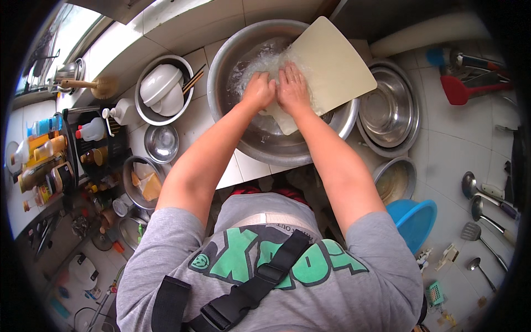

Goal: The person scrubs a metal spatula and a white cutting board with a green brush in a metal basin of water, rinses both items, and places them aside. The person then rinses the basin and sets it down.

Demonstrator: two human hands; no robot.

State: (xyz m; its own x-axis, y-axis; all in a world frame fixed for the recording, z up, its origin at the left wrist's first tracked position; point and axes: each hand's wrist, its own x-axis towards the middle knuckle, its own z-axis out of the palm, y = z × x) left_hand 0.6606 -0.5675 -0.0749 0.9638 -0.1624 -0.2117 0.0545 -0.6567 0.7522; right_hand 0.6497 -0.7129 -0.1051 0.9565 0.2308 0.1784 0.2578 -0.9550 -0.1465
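Observation:
A cream cutting board (338, 66) leans over the right rim of a large round metal basin (222, 120), its lower part in splashing water (249, 62). My right hand (292, 89) lies flat against the board's wet surface, fingers stretched upward. Close beside it, my left hand (260, 90) is at the waterline by the submerged part of the board, its fingers bent. Splashes and its own curl hide whether it grips anything. Between my wrists, a pale corner of the board shows through the water.
Left of the basin stand a metal bowl (141, 106) holding white bowls and chopsticks (194, 79), a small steel bowl (161, 143) and a pot (130, 193). Nested metal basins (408, 124) and a blue plastic basin (419, 224) are at the right. Utensils, including a red spatula (454, 89), hang there.

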